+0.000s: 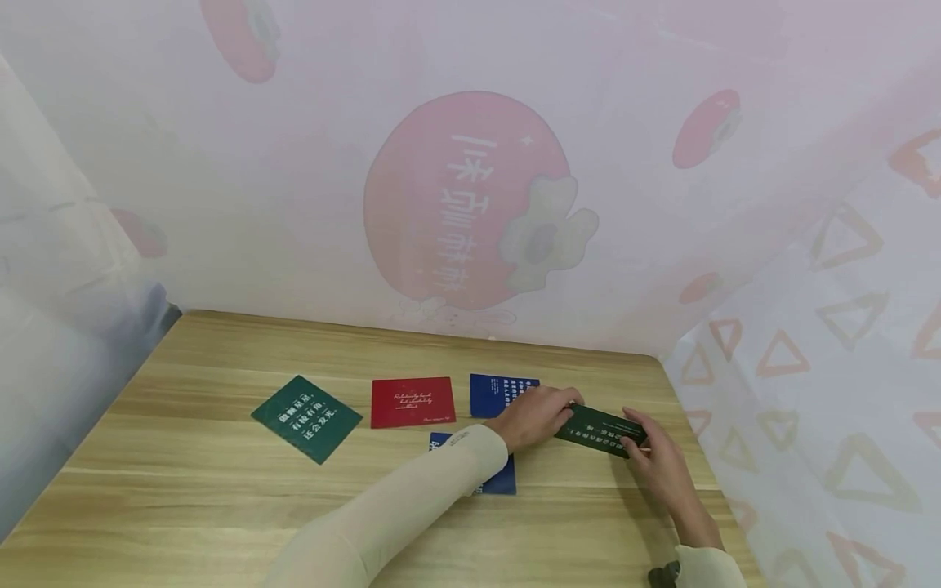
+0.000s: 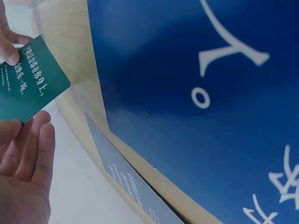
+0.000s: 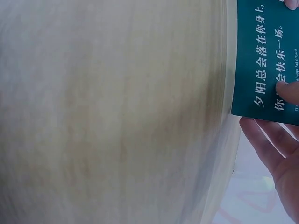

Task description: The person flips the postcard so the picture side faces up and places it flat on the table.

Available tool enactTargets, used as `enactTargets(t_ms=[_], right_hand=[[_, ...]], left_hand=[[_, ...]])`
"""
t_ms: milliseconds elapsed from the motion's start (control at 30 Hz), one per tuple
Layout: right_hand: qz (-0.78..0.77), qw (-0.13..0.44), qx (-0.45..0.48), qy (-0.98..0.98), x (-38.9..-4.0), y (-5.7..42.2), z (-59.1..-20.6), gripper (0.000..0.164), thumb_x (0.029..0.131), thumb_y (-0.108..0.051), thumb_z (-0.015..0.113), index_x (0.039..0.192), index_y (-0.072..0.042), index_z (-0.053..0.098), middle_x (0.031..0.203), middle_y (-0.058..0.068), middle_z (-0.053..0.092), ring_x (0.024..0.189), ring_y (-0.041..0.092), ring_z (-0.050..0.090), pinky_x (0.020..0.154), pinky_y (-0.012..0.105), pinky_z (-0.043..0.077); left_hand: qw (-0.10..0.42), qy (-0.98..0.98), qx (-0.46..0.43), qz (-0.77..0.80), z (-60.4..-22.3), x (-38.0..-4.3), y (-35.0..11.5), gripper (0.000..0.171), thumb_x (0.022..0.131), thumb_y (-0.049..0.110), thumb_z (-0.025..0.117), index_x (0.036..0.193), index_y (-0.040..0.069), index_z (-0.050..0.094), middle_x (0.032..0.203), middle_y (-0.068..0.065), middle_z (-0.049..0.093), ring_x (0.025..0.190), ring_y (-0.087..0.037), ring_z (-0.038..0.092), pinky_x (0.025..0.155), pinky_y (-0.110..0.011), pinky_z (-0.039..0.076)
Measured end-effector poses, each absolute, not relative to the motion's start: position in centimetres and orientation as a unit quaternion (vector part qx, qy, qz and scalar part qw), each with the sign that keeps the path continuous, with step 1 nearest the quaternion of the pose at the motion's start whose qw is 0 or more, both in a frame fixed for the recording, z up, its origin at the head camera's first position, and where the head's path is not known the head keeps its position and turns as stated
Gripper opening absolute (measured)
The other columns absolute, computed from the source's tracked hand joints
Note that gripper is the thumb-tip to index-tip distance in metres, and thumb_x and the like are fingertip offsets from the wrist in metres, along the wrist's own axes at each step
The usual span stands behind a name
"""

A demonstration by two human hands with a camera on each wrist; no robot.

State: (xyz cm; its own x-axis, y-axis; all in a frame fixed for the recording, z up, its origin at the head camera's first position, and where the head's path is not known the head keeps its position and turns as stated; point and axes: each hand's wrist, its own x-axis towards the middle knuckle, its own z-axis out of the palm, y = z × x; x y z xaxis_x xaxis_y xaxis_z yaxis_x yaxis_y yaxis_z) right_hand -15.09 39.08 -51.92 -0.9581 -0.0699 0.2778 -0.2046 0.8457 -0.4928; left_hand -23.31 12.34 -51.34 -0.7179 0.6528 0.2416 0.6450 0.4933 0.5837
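Both of my hands hold one dark green card [image 1: 599, 430] with white writing, tilted above the right side of the table. My left hand [image 1: 535, 416] pinches its left end, and my right hand [image 1: 662, 464] grips the right end. In the right wrist view, the right hand [image 3: 280, 154] has its thumb over the face of the green card [image 3: 257, 60] and its fingers behind the edge. A blue card [image 1: 494, 395] lies partly behind the left hand. Another blue card [image 1: 501, 480] is partly covered by the left sleeve [image 1: 441, 474].
A red card [image 1: 412, 402] and a second green card [image 1: 306, 418] lie further left on the wooden table [image 1: 220, 490]. Patterned curtains [image 1: 294, 204] stand behind the table and along its sides. A small dark object [image 1: 664, 575] shows by the right sleeve [image 1: 709, 567].
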Motion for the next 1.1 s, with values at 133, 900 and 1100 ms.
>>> enactTargets(t_ms=[133,900,1100], right_hand=[[0.266,0.121,0.064,-0.954,-15.04,39.14,-51.85,0.053,0.101,-0.004,0.076,0.152,-0.006,0.061,0.142,0.023,0.068,0.092,0.022,0.07,0.075,0.028,0.059],[0.228,0.11,0.083,-0.964,-15.33,39.23,-52.21,0.078,0.092,0.003,0.084,0.16,-0.008,0.049,0.153,0.026,0.053,0.09,0.022,0.063,0.07,0.027,0.058],[0.221,0.094,0.077,-0.968,-15.33,39.25,-52.2,0.087,0.092,0.002,0.084,0.166,-0.005,0.04,0.164,0.026,0.043,0.091,0.021,0.06,0.076,0.027,0.059]], left_hand=[[0.008,0.863,0.377,0.336,-51.25,-23.32,12.35,0.03,0.113,0.02,0.061,0.142,0.02,0.069,0.132,0.003,0.078,0.107,-0.003,0.072,0.092,-0.022,0.059],[0.039,0.874,0.36,0.324,-51.2,-22.77,12.08,0.039,0.11,0.02,0.068,0.148,0.02,0.063,0.131,0.0,0.078,0.103,-0.002,0.071,0.09,-0.02,0.06],[0.052,0.881,0.355,0.308,-51.17,-22.7,11.98,0.045,0.109,0.021,0.069,0.153,0.019,0.059,0.13,-0.002,0.079,0.1,-0.003,0.072,0.09,-0.022,0.061]])
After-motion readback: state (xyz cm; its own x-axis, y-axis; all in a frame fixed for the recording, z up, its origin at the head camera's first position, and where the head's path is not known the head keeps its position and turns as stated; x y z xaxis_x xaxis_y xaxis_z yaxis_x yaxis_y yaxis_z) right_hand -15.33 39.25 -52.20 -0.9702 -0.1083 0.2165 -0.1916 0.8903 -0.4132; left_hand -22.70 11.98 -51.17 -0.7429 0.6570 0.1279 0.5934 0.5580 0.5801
